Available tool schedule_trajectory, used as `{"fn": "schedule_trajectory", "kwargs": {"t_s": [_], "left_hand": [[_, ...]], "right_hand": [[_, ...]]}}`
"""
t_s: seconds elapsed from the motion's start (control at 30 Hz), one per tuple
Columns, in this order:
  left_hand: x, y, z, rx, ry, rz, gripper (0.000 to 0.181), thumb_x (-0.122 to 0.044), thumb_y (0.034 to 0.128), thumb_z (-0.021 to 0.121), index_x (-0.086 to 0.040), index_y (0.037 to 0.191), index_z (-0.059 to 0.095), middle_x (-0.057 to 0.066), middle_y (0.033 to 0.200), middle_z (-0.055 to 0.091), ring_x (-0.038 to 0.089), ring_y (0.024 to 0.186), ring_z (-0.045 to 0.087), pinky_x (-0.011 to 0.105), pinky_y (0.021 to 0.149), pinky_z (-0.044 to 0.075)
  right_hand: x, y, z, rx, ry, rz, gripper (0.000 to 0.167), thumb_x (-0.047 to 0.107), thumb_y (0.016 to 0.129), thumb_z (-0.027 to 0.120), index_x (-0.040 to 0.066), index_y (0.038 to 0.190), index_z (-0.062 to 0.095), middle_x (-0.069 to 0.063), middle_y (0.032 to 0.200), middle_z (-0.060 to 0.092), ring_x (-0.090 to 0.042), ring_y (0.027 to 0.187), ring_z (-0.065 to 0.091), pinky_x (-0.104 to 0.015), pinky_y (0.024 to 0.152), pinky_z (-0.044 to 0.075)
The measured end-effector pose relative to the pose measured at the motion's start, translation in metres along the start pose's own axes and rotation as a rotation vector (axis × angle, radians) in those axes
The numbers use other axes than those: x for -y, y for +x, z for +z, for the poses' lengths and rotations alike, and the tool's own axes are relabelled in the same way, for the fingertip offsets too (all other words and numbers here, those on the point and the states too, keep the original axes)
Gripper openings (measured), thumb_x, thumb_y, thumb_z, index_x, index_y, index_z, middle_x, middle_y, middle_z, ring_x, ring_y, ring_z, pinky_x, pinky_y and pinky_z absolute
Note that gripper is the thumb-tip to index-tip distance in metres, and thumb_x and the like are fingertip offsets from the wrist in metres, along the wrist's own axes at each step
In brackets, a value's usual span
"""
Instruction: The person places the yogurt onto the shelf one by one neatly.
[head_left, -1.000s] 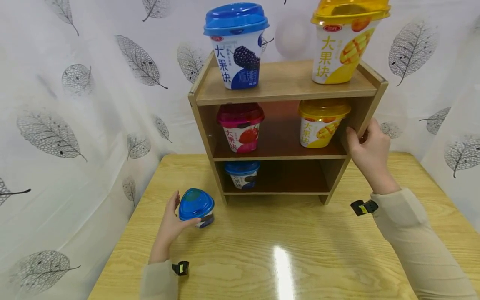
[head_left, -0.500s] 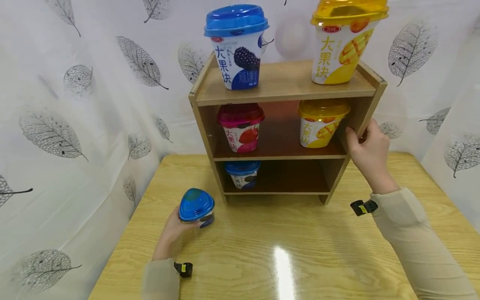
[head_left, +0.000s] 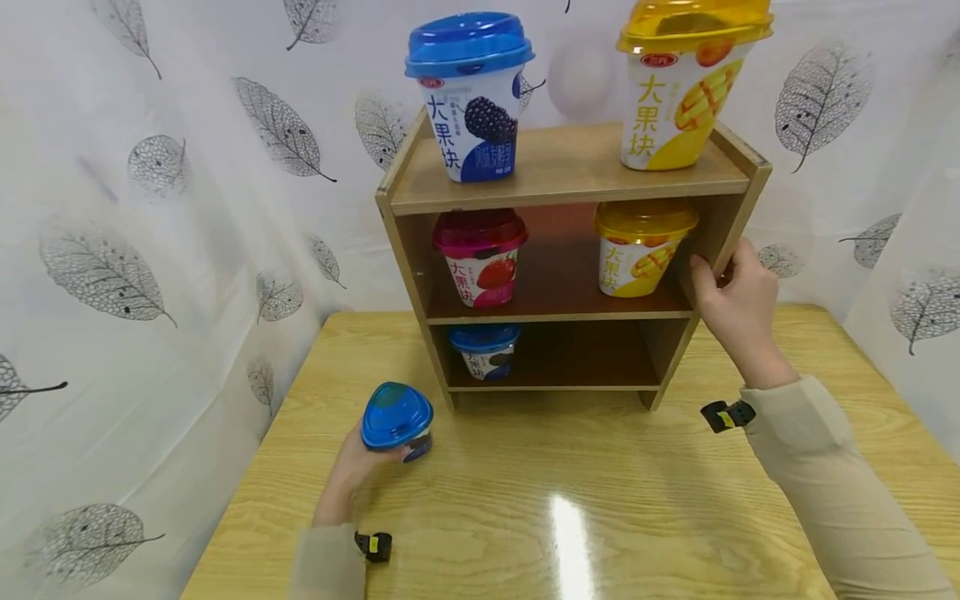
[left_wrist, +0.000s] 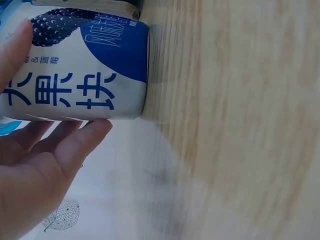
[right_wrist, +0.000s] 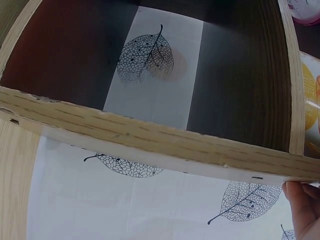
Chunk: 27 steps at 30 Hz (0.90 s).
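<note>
My left hand (head_left: 352, 471) grips a blue-lidded yogurt cup (head_left: 396, 417) at the left of the table, its thumb and fingers on opposite sides. Blackberries are printed on that cup (left_wrist: 80, 65) in the left wrist view, where its base is at or very near the tabletop. On the other side, my right hand (head_left: 738, 312) holds the right side panel of a wooden shelf (head_left: 573, 200), thumb on the inner face and fingers outside. Only some fingers of this hand (right_wrist: 302, 207) show at the edge of the right wrist view.
Atop the shelf stand a blackberry cup (head_left: 480, 117) and a mango cup (head_left: 675, 108). The middle level holds a strawberry cup (head_left: 483, 271) and another mango cup (head_left: 633, 262). A blackberry cup (head_left: 487, 358) sits at the bottom left. Behind hangs a leaf-patterned curtain (head_left: 187, 250).
The fingers of my left hand have gone from spread around the cup to gripping it. The cup has shifted very slightly rightward. My right hand keeps its hold on the shelf.
</note>
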<state>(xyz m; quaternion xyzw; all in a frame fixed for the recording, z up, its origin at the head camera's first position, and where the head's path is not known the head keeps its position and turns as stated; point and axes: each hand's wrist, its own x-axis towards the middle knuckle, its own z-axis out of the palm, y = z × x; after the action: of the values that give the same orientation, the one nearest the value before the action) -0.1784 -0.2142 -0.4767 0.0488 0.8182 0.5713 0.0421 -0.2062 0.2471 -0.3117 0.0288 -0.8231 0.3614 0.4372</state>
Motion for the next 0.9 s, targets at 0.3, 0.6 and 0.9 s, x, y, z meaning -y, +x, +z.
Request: {"fn": "schedule_trajectory", "kwargs": {"t_s": [0.3,0.6,0.9], "left_hand": [[-0.006,-0.004,0.015,0.038,-0.007,0.102,0.082,-0.001,0.0644,0.076,0.003,0.133,0.031,0.026,0.126,0.042,0.040,0.116,0.038,0.054,0.093,0.029],[-0.020,-0.007,0.047,0.173,-0.070,0.139,0.079,-0.001,0.0629,0.077,0.003,0.130,0.035,0.022,0.123,0.046,0.037,0.113,0.042,0.050,0.092,0.033],[-0.063,-0.005,0.083,0.307,-0.041,0.228,0.076,-0.001,0.0642,0.076,0.006,0.128,0.035,0.025,0.120,0.047,0.040,0.111,0.043,0.052,0.090,0.035]], "right_hand": [[0.000,0.000,0.000,-0.004,0.000,0.001,0.028,0.013,0.082,0.055,-0.010,0.098,0.053,-0.025,0.084,0.061,0.021,0.064,0.039,-0.004,0.057,0.031],[0.003,0.000,-0.002,-0.001,0.011,0.004,0.028,0.012,0.083,0.054,-0.009,0.101,0.054,-0.025,0.084,0.061,0.020,0.063,0.039,-0.008,0.055,0.031],[0.000,0.000,-0.001,-0.002,0.006,-0.023,0.028,0.012,0.082,0.054,-0.010,0.100,0.053,-0.025,0.083,0.061,0.021,0.063,0.039,-0.005,0.056,0.031]]}}
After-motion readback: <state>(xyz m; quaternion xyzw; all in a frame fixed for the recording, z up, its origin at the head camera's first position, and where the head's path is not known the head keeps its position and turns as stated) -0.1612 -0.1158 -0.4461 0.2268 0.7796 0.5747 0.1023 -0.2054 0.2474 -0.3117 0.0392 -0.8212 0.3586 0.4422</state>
